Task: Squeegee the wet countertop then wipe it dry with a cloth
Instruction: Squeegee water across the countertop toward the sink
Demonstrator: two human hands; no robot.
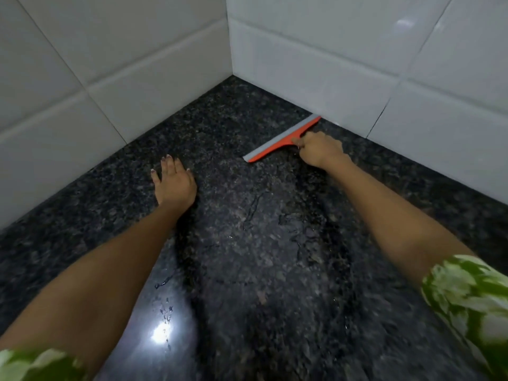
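Head view: right hand (319, 149) grips the squeegee (283, 140), its blade on the wet tabletop (247, 243), one end touching the tiled wall (330, 78). Left hand (174, 182) rests flat, fingers spread.

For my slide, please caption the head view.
Right hand holds orange squeegee against tiled wall; left hand rests on wet granite countertop.
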